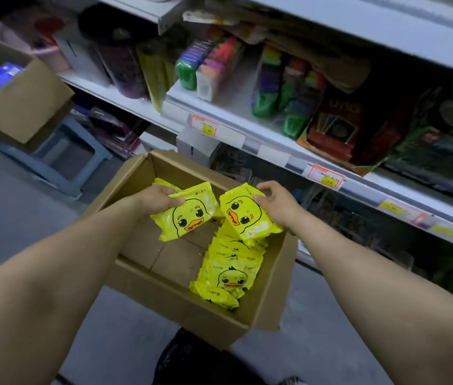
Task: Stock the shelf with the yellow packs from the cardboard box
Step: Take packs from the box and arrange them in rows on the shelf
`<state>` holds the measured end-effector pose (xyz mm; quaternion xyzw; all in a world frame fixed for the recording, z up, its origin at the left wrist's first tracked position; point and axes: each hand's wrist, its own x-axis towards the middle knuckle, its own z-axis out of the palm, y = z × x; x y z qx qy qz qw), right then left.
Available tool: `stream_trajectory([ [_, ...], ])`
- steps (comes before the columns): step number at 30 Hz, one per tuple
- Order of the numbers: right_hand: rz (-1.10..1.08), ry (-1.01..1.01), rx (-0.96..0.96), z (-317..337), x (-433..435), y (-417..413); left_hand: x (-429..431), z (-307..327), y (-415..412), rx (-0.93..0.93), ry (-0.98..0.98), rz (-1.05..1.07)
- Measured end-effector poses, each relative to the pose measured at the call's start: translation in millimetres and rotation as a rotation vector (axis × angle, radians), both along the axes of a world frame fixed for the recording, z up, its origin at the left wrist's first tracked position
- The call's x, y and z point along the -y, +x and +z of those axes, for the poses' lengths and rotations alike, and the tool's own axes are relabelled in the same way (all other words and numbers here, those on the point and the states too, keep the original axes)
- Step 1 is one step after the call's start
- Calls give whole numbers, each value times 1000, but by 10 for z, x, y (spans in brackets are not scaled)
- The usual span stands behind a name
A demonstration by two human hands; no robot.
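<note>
An open cardboard box (164,290) stands on the floor in front of the shelf (275,145). My left hand (158,197) grips a yellow pack (189,215) with a duck face, held over the box with more yellow packs behind it. My right hand (278,201) pinches another yellow duck pack (247,215) by its upper edge, tilted over the box. Several more yellow packs (225,273) lie piled along the right side inside the box. The left part of the box floor is bare.
The shelf holds colourful packaged goods (214,65) and a card box (339,126), with price tags (204,125) on its edge. A second cardboard box (19,107) with blue packs rests on a grey stool (61,159) at left. Grey floor lies around.
</note>
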<state>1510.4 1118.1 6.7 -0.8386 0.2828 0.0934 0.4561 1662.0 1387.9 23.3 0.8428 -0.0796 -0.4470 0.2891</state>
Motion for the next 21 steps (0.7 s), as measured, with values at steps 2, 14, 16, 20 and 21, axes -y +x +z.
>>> stream_trajectory([
  [2,28,101,75,147,71,-111,92,144,-67,28,1,-14],
  [14,5,236,100,965,675,-934,830,949,-617,161,-118,-64],
  [16,18,211,131,1134,844,-1179,977,1121,-827,182,-142,-69],
  [20,20,66,168,1538,1134,-1629,1253,1472,-1269,175,-262,-76],
  [21,7,51,172,1663,1215,-1776,1338,1569,-1391,186,-282,-91],
])
